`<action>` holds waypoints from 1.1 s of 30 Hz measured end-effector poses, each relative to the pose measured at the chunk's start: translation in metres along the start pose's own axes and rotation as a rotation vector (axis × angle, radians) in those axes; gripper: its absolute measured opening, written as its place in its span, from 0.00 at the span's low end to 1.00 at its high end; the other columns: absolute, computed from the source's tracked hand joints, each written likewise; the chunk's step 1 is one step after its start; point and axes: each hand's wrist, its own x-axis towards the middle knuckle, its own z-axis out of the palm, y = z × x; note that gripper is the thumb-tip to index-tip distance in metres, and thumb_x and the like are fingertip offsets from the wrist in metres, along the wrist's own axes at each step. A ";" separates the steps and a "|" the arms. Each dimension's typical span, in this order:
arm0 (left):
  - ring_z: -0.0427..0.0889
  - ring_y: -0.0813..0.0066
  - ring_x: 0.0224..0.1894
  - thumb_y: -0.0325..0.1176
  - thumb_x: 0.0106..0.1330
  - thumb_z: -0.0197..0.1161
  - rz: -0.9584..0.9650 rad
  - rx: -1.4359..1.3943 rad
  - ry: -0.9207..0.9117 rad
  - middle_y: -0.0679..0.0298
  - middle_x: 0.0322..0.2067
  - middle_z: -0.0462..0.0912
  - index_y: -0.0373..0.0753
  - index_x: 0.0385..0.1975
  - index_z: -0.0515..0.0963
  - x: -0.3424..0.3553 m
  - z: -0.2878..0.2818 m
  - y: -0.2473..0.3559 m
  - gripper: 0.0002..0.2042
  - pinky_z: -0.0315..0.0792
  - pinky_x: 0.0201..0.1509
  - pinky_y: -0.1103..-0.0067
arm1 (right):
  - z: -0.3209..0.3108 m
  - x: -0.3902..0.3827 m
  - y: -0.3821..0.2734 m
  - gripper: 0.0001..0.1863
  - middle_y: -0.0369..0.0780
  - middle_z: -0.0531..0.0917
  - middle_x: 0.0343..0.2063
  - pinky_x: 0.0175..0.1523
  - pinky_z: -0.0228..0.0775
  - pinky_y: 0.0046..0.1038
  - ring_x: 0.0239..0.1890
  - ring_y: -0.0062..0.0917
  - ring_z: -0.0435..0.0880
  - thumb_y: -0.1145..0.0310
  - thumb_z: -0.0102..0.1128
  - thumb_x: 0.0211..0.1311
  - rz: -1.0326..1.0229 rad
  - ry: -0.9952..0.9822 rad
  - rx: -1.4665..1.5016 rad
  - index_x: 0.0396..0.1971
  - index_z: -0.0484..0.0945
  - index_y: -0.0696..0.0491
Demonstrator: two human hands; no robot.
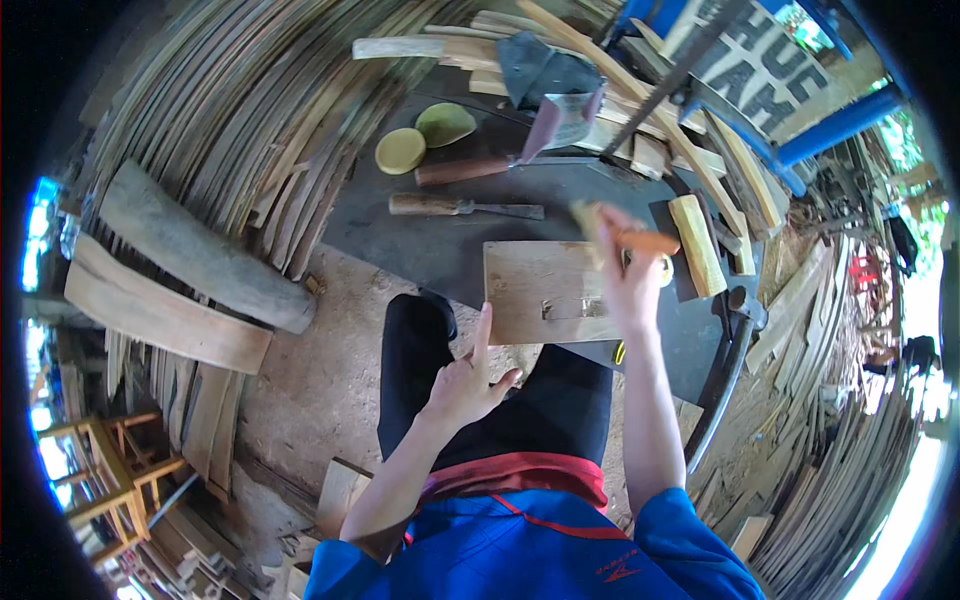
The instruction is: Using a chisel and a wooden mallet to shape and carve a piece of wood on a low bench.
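Observation:
A flat wooden board lies at the table's near edge, over my lap, with a narrow rectangular cut in its face. My left hand is open, thumb and index finger spread, the index tip at the board's left edge; it holds nothing. Above the board's right side, my right hand is closed round what looks like a brush with an orange handle. Its pale head is smeared by motion. Beyond the board lies a chisel with a wooden handle.
On the dark table lie another wooden-handled tool, a yellow round lid, a green dish and a yellowish wood block. A hammer rests at the right edge. Stacked planks stand left; curved boards lean there.

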 end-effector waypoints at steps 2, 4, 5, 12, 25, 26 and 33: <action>0.86 0.52 0.45 0.54 0.68 0.61 0.115 -0.224 -0.007 0.52 0.50 0.84 0.48 0.74 0.24 -0.008 0.003 0.011 0.52 0.80 0.52 0.63 | -0.011 0.029 0.002 0.12 0.44 0.87 0.33 0.40 0.77 0.34 0.37 0.40 0.87 0.66 0.58 0.69 0.242 0.004 -0.114 0.48 0.82 0.53; 0.86 0.51 0.45 0.53 0.68 0.60 0.126 -0.269 -0.012 0.50 0.49 0.83 0.47 0.74 0.23 -0.006 -0.015 0.001 0.51 0.80 0.52 0.62 | 0.006 0.052 0.008 0.13 0.45 0.85 0.39 0.43 0.78 0.36 0.41 0.41 0.85 0.65 0.56 0.68 0.449 -0.082 -0.191 0.49 0.81 0.50; 0.86 0.49 0.44 0.52 0.69 0.59 0.124 -0.346 -0.043 0.47 0.49 0.83 0.46 0.73 0.22 -0.009 -0.013 0.007 0.51 0.79 0.52 0.62 | 0.009 0.055 0.015 0.13 0.45 0.85 0.39 0.43 0.78 0.36 0.41 0.41 0.85 0.65 0.56 0.68 0.441 -0.082 -0.199 0.49 0.81 0.50; 0.87 0.56 0.45 0.44 0.71 0.61 0.184 -0.589 -0.006 0.49 0.46 0.85 0.43 0.73 0.22 -0.004 0.001 0.010 0.50 0.79 0.52 0.68 | 0.046 0.042 0.065 0.30 0.50 0.74 0.61 0.68 0.60 0.46 0.65 0.47 0.68 0.73 0.54 0.56 0.168 -0.483 -0.560 0.62 0.70 0.50; 0.87 0.61 0.44 0.38 0.72 0.60 0.160 -0.592 -0.015 0.49 0.45 0.85 0.44 0.75 0.26 -0.012 -0.012 0.007 0.47 0.80 0.52 0.70 | -0.127 0.015 0.179 0.14 0.45 0.84 0.38 0.46 0.76 0.38 0.42 0.42 0.84 0.61 0.65 0.59 0.503 -0.103 -0.600 0.40 0.81 0.52; 0.87 0.63 0.43 0.37 0.72 0.60 0.191 -0.621 0.013 0.50 0.44 0.85 0.44 0.75 0.27 -0.013 -0.009 0.007 0.46 0.80 0.50 0.71 | -0.130 0.011 0.187 0.14 0.44 0.86 0.33 0.43 0.76 0.38 0.39 0.41 0.85 0.57 0.65 0.59 0.615 -0.216 -0.479 0.36 0.83 0.53; 0.87 0.67 0.38 0.33 0.72 0.59 0.180 -0.698 0.043 0.53 0.42 0.84 0.40 0.75 0.33 -0.015 -0.001 0.008 0.43 0.80 0.46 0.74 | -0.136 0.024 0.227 0.14 0.50 0.85 0.28 0.40 0.75 0.40 0.35 0.43 0.85 0.60 0.62 0.60 0.630 -0.456 -0.408 0.33 0.84 0.57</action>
